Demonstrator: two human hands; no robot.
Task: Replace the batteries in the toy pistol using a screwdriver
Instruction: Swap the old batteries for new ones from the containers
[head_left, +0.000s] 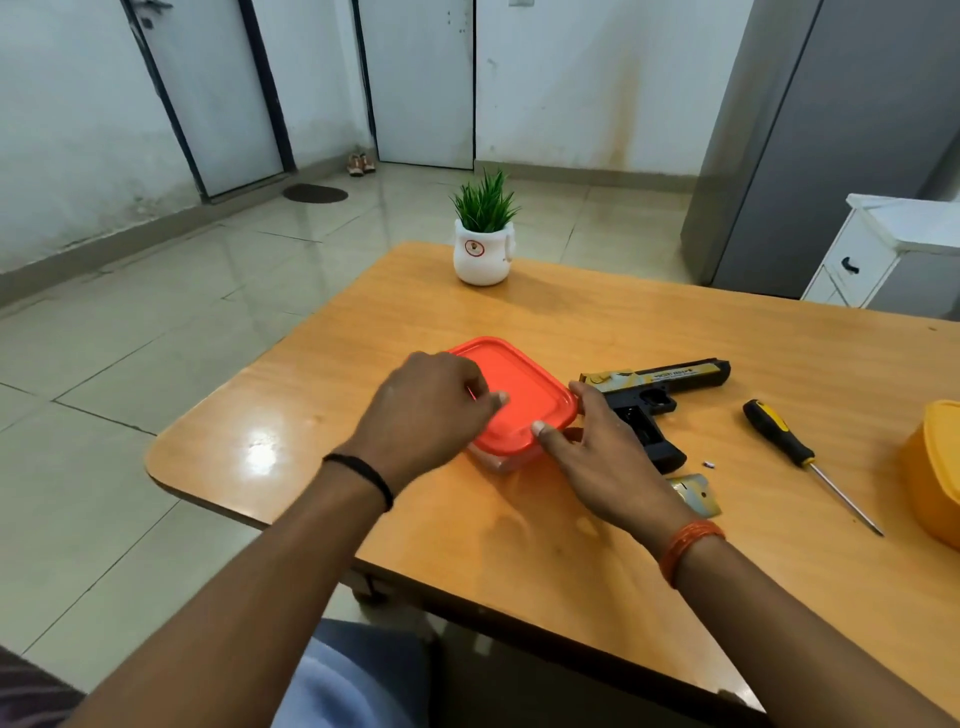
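Observation:
A clear box with a red lid sits mid-table. My left hand lies over the lid's left part, fingers curled at its edge and thumb on top. My right hand rests against the box's near right corner, thumb tip on the lid rim and fingers fairly straight along the side. Just right of it lies the black and gold toy pistol, grip toward me. A gold battery cover and a tiny screw lie near the grip. The black and yellow screwdriver lies further right, untouched.
A yellow container stands at the right edge of the wooden table. A white pot with a green plant stands at the far edge. The table's rounded left corner is close to my left arm. Tiled floor lies beyond.

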